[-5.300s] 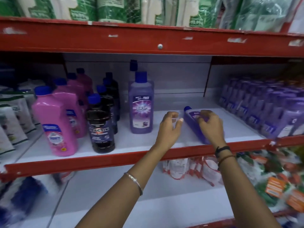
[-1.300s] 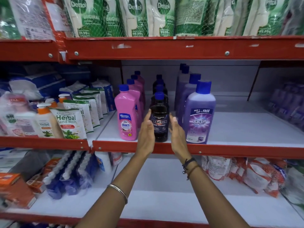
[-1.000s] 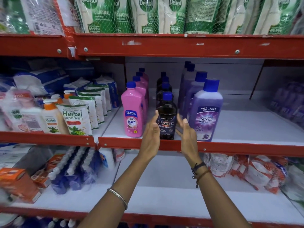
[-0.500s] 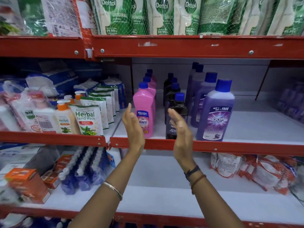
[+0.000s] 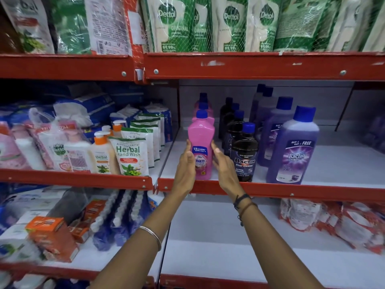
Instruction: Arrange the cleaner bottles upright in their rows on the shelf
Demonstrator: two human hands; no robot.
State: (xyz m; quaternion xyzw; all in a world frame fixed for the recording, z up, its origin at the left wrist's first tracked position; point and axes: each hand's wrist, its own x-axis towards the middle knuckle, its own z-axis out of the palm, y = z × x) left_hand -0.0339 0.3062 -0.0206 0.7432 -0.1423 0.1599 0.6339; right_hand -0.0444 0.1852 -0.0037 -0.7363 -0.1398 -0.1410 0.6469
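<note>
**Pink bottle flanked by both hands at the shelf front**

The front pink bottle [image 5: 201, 142] is seen standing upright at the front edge of the shelf [image 5: 333, 174], heading a row of 3 visible pink bottles. It is bracketed by the left hand [image 5: 185, 170] and the right hand [image 5: 224, 167], both held flat with fingers extended and set narrowly apart, one on each side of the label. Whether the palms are pressed against the plastic cannot be told. Just to its right, a row of dark floor cleaner bottles [image 5: 243, 155] is lined up upright, and beyond it a row of purple bottles [image 5: 293, 149], also upright. Herbal hand wash pouches [image 5: 129, 155] are stacked in the neighbouring bay to the left.
</note>
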